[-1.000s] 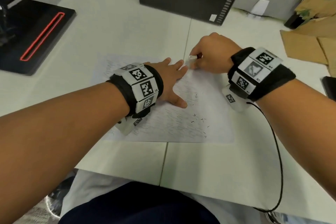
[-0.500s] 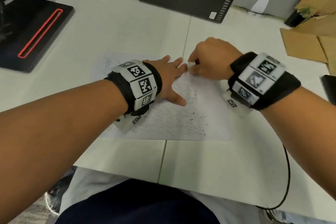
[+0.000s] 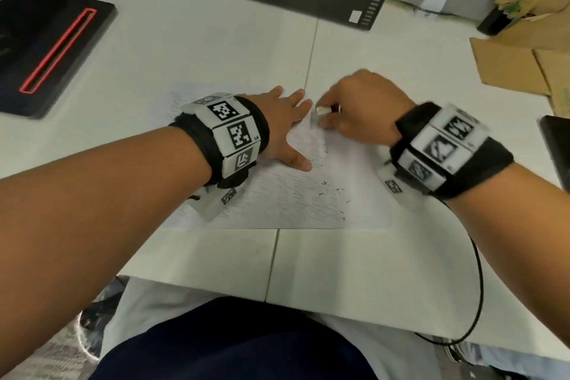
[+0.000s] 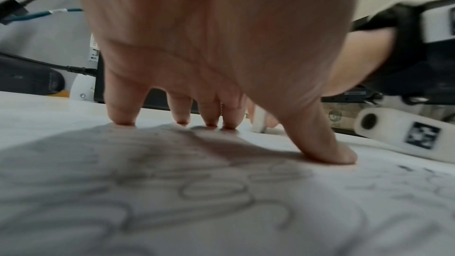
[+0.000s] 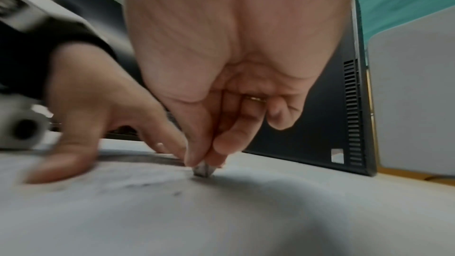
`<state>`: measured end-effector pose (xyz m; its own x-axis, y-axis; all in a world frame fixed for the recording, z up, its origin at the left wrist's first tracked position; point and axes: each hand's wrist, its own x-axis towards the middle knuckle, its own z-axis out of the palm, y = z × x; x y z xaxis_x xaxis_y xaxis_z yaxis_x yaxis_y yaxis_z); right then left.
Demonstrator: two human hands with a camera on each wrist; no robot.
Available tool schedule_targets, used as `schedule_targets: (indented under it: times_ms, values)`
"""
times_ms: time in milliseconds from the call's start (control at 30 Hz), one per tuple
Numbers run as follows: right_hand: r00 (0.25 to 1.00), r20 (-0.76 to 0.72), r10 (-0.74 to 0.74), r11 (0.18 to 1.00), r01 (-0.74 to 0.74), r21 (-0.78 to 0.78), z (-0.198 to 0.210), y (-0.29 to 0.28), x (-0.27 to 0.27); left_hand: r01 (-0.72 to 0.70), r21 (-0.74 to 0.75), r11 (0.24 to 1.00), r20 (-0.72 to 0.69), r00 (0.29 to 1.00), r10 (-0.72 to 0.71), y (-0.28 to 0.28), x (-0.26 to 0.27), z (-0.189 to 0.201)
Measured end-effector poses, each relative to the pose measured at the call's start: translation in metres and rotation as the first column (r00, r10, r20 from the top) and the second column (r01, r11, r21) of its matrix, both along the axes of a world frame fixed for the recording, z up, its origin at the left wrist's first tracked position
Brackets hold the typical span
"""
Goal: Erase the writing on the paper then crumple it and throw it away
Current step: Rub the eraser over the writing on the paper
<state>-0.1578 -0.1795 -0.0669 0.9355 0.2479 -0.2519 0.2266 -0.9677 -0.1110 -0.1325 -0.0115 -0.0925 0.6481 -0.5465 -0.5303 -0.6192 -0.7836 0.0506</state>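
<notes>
White bench point(image 3: 185, 49): thin, floppy paper point(image 3: 293, 203), left hand point(image 3: 285, 123) pinning it flat-fingered; right hand point(image 3: 357, 111) pinches eraser point(image 3: 322, 110) beside those fingertips, rubbing lightly lest it tear.

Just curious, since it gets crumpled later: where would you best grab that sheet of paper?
Probably the near right corner of the paper, from the right: it lies bare, while the left hand presses the middle flat and the right hand rubs the eraser at the far edge.
</notes>
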Motion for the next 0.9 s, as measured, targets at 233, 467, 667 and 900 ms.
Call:
schedule_targets:
  times_ms: [233,467,667,900]
  values:
    - [0.984,-0.166,0.061,0.997,-0.054,0.050,0.009,-0.007,-0.038,0.007,-0.003,1.000,0.011,1.000,-0.007,-0.001,0.000,-0.002]
    - [1.000,-0.002,-0.027,0.998,0.027,0.051,0.005,-0.003,-0.002,0.001,-0.003,1.000,0.010,1.000,0.000,0.000,-0.002,0.000]
    - [0.973,-0.175,0.147,0.985,-0.161,-0.063,0.008,0.001,-0.057,0.000,-0.006,1.000,0.012,1.000,0.000,0.001,-0.002,-0.001]
    - [0.995,-0.096,0.027,0.998,-0.032,-0.046,0.021,0.002,-0.021,0.009,0.003,1.000,0.008,1.000,-0.009,0.000,-0.002,-0.001]
